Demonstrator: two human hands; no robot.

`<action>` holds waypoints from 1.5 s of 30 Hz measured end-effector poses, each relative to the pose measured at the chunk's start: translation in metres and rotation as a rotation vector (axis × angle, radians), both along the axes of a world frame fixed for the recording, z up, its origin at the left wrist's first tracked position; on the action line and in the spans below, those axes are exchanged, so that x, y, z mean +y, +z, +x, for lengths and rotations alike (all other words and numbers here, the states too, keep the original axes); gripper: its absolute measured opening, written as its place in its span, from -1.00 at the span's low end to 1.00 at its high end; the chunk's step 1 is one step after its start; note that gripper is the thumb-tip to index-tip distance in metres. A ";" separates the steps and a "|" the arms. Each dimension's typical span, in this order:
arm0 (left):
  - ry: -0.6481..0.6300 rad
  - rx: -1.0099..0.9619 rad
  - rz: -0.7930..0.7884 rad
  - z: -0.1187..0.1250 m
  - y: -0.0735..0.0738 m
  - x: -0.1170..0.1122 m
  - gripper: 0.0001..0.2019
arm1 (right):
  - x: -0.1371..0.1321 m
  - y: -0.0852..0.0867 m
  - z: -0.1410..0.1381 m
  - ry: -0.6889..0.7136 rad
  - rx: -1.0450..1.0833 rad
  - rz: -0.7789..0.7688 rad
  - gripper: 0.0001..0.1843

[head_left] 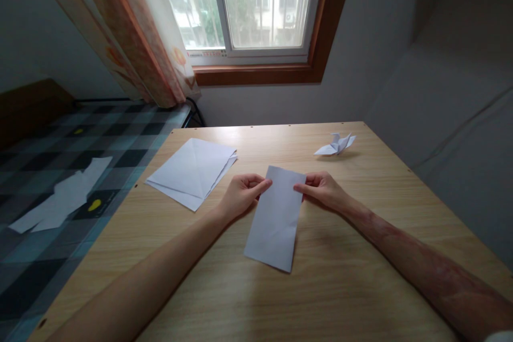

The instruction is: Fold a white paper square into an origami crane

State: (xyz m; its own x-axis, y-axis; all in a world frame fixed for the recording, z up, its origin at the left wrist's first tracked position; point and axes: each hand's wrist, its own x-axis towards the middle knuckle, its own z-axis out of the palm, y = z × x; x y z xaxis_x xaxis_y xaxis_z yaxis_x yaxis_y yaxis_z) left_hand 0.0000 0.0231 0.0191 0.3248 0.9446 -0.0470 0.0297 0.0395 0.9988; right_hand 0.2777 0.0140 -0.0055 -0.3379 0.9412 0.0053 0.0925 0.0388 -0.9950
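Note:
A white rectangular sheet of paper (276,219), longer than it is wide, is held up over the table in front of me. My left hand (245,192) pinches its left edge near the far end, thumb on top. On the opposite edge, my right hand (320,188) grips the paper the same way, with the fingers curled behind it. The paper's near end slopes down toward me. Whether it is folded double I cannot tell. To the left of my left hand lies a stack of white square sheets (192,168), the top one creased.
A folded paper crane (335,144) stands at the table's far right. The wooden table (360,278) ends at a bed with a checked cover (132,139) on the left, where white paper scraps (66,197) lie. Beyond are a curtain (140,26) and a window (264,5).

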 end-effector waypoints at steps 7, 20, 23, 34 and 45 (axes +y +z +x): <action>-0.004 -0.025 0.015 -0.002 -0.006 0.000 -0.50 | 0.004 -0.001 0.006 0.000 -0.081 0.102 -0.34; -0.014 -0.034 0.081 0.000 -0.006 -0.003 -0.54 | -0.014 0.004 -0.032 -0.082 0.114 -0.053 -0.46; -0.020 -0.017 0.085 0.000 -0.004 -0.005 -0.55 | -0.013 0.000 -0.030 -0.092 0.171 -0.064 -0.50; -0.039 0.032 0.127 0.000 0.003 -0.006 -0.52 | -0.014 -0.002 -0.028 -0.237 0.157 0.008 -0.34; 0.024 0.060 0.060 0.000 0.003 -0.006 -0.49 | -0.012 -0.007 -0.026 -0.284 0.056 0.109 -0.27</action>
